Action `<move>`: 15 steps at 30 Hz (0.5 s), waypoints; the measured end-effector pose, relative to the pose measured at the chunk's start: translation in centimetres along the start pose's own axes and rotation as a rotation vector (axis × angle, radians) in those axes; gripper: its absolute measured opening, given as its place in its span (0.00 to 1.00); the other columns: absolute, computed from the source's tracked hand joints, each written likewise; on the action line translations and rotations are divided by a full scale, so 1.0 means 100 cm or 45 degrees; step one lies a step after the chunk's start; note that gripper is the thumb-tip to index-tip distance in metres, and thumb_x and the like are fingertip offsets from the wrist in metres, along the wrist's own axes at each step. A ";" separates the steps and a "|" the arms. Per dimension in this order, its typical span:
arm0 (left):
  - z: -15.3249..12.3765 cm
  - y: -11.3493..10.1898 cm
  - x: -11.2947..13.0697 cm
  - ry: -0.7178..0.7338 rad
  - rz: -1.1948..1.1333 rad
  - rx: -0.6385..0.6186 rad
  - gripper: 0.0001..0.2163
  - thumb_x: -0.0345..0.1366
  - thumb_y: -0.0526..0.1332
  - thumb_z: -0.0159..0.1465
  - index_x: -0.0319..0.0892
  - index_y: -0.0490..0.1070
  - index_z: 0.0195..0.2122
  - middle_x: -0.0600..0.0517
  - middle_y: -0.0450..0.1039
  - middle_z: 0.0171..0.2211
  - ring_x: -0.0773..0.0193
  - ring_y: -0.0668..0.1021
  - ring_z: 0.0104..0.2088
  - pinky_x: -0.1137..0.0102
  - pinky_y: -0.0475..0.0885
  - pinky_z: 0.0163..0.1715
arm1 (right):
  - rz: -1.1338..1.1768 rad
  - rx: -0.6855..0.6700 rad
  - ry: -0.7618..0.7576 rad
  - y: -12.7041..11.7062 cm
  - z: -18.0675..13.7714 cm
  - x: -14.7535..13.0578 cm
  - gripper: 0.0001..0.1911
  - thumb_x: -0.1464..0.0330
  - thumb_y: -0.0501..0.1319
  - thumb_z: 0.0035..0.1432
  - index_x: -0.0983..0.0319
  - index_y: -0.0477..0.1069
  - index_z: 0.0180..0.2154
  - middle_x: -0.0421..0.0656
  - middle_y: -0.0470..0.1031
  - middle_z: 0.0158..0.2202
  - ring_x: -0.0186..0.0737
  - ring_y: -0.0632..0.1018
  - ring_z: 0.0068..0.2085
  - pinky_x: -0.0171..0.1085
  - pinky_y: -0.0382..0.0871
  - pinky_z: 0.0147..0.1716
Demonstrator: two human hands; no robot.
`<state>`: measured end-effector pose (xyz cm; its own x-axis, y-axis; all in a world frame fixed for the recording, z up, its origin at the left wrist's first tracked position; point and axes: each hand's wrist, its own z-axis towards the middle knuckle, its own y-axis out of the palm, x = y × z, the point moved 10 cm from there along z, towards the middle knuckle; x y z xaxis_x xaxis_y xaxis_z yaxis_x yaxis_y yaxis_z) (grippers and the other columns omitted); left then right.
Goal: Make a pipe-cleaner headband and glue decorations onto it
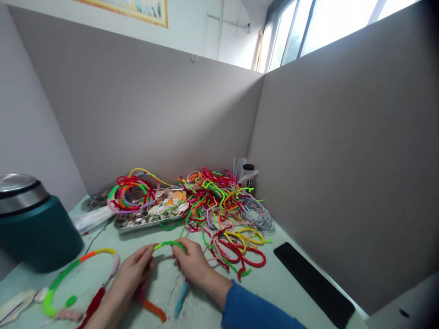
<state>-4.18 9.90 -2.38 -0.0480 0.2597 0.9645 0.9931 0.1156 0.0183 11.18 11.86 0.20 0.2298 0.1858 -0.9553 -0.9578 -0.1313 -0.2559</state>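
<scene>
My left hand [132,274] and my right hand [194,265] are both closed on a curved headband [168,245] wrapped in green pipe cleaner, held low over the pale green table [274,283]. The left hand pinches its left end, the right hand its right end. Orange [154,310], blue [180,298] and pink pipe cleaner pieces lie under the hands. My right forearm wears a blue sleeve [254,310].
A tangled pile of coloured pipe cleaners [222,205] lies behind the hands. A metal tray [151,217] holds shell-like pieces and wrapped hoops. A multicoloured headband [73,274] lies left, near a teal bin [34,224]. A black strip [310,281] lies right. Grey partitions enclose the desk.
</scene>
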 end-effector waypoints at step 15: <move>-0.002 0.023 0.011 0.360 0.733 -0.217 0.18 0.49 0.57 0.54 0.39 0.76 0.29 0.52 0.73 0.21 0.64 0.70 0.20 0.74 0.60 0.19 | -0.961 0.337 -0.413 -0.046 0.002 -0.055 0.13 0.70 0.54 0.60 0.62 0.67 0.47 0.48 0.71 0.46 0.45 0.68 0.47 0.41 0.59 0.47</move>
<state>-1.93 10.29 -1.27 0.5020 -0.0294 0.8644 0.8560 -0.1255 -0.5014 14.28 11.64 6.67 0.7987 0.4058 -0.4443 -0.5870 0.3631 -0.7236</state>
